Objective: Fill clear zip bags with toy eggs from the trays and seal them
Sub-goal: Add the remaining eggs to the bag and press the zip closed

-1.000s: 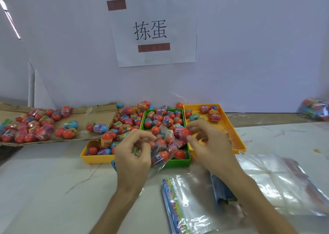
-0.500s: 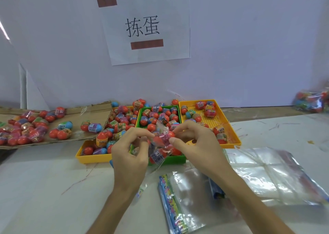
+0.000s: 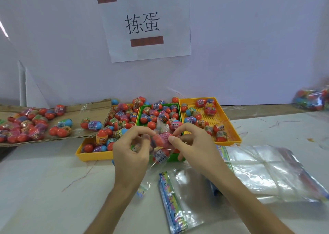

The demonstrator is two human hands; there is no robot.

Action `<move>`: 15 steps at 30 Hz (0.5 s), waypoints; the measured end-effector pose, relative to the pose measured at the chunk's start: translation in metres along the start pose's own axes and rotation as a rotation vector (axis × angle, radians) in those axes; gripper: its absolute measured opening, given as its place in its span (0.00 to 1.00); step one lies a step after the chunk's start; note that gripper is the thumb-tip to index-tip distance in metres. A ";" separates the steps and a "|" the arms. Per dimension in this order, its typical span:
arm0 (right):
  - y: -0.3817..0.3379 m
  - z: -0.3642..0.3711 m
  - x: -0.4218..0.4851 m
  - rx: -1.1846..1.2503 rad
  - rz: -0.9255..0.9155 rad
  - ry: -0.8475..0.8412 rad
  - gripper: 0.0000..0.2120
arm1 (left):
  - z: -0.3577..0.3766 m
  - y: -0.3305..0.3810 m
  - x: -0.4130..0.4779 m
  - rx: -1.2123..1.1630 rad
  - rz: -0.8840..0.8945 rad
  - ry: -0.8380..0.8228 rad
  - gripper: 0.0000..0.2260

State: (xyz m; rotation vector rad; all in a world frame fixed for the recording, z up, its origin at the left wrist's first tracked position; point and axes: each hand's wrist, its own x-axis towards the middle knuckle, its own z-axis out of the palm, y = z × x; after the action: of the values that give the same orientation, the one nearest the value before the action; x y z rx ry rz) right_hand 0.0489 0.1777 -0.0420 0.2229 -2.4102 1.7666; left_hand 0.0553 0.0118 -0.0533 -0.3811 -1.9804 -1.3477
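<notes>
The left hand (image 3: 131,152) and right hand (image 3: 197,148) are each pinching the top edge of a clear zip bag (image 3: 161,158), which is hanging, with several toy eggs (image 3: 160,139) inside, just over the green tray (image 3: 175,159) at its near rim. Sealing looks to be underway — the next move is calling for a firm press along the whole zip.

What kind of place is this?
Likely a hand-packing bench: trays heaped with toy eggs, a stack of empty zip bags near the egg-filled bag the left hand and right hand pinch, a printed sign on the partition.
</notes>
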 end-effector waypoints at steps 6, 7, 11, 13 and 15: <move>-0.001 0.001 -0.001 0.016 0.018 -0.005 0.05 | 0.001 -0.001 -0.001 -0.025 0.000 -0.019 0.14; -0.002 0.001 -0.001 0.020 0.004 -0.023 0.05 | 0.000 -0.002 -0.001 -0.019 -0.006 -0.015 0.13; -0.004 0.002 -0.004 -0.009 -0.032 -0.081 0.13 | 0.000 -0.003 -0.001 0.003 -0.020 0.000 0.12; -0.004 0.001 -0.005 -0.006 -0.035 -0.082 0.16 | 0.000 -0.002 0.000 0.014 -0.022 0.003 0.12; -0.004 0.001 -0.005 -0.008 -0.039 -0.085 0.18 | 0.000 -0.002 0.000 0.014 -0.019 0.009 0.12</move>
State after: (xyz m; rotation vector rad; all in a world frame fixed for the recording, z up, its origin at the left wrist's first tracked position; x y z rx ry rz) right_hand 0.0548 0.1756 -0.0400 0.3489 -2.4523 1.7651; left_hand 0.0546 0.0106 -0.0547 -0.3502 -1.9897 -1.3436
